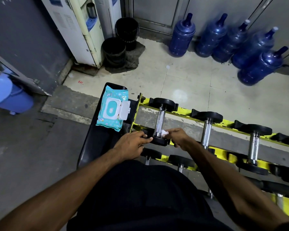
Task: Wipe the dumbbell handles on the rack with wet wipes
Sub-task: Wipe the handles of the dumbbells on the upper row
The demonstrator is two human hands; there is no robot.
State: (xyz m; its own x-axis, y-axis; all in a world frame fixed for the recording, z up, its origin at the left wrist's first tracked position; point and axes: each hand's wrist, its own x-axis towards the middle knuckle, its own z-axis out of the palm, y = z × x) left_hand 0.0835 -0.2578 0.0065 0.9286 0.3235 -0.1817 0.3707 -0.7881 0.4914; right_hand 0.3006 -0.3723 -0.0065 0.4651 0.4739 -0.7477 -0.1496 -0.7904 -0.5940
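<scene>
Head cam looking straight down at the yellow rack (227,122), everything placed off that. The right hand (178,139) has its fingertips pinched tight on a balled-up white wet wipe (164,132) and is pressing it onto the near end of the knurled handle (159,120) of the first dumbbell (162,102), the one at the rack's left end, top row. The left hand (132,144) holds nothing. Its fingers are pretty much straight and laid against that same dumbbell's near black head, at the rack's front left corner. Two more dumbbells (207,130) sit further right along the same row, and a lower row pokes out under the front rail.

Butted up against the rack's left end is a black padded desk (90,144) with a teal wipes pack (113,108) on it, lid flipped open. Beyond the rack, on the tiled floor, there's a cluster of blue water jugs (182,35) along the wall, plus two black buckets (114,50) off to the far left of it.
</scene>
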